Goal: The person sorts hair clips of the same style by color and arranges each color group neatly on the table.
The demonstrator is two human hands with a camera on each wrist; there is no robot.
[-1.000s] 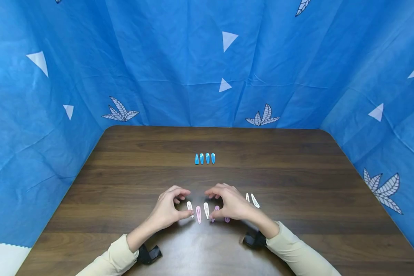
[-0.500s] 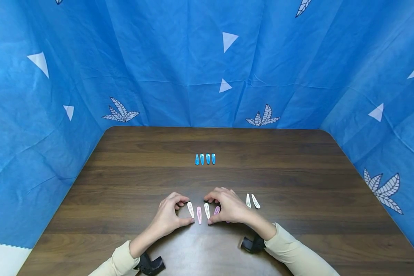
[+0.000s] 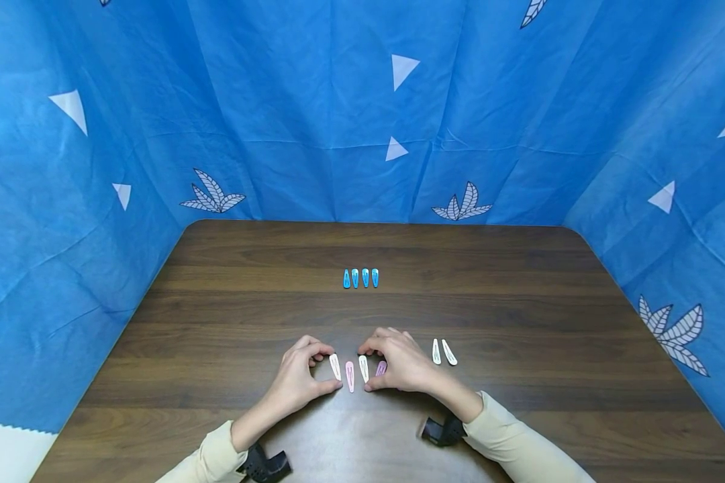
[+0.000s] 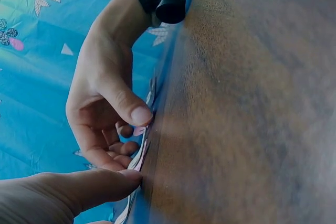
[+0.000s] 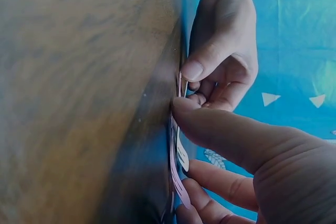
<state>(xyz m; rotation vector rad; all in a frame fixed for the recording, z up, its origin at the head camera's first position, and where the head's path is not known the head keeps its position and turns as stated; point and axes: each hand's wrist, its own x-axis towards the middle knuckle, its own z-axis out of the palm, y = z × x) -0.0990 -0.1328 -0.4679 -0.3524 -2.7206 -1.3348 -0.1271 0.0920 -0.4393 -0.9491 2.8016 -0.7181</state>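
Observation:
My left hand (image 3: 299, 371) holds a white snap hair clip (image 3: 335, 367) by its two ends, thumb at the near end and index finger at the far one. With the same kind of grip my right hand (image 3: 397, 361) spans a second white hair clip (image 3: 364, 368). Between them lies a pink hair clip (image 3: 350, 377). A purplish-pink hair clip (image 3: 381, 367) shows partly under my right hand. In the right wrist view the white clip (image 5: 182, 153) runs between thumb and index finger, with a pink clip (image 5: 178, 178) beside it.
Two more white hair clips (image 3: 443, 352) lie just right of my right hand. Farther back on the wooden table (image 3: 248, 268) stands a row of several blue hair clips (image 3: 360, 278). A blue patterned cloth (image 3: 314, 100) encloses the table's back and sides.
Both hands have closed in on the white clips, thumbs coming to their near ends. My right thumb shifted left off the purplish-pink clip. The white clips at right are more exposed.

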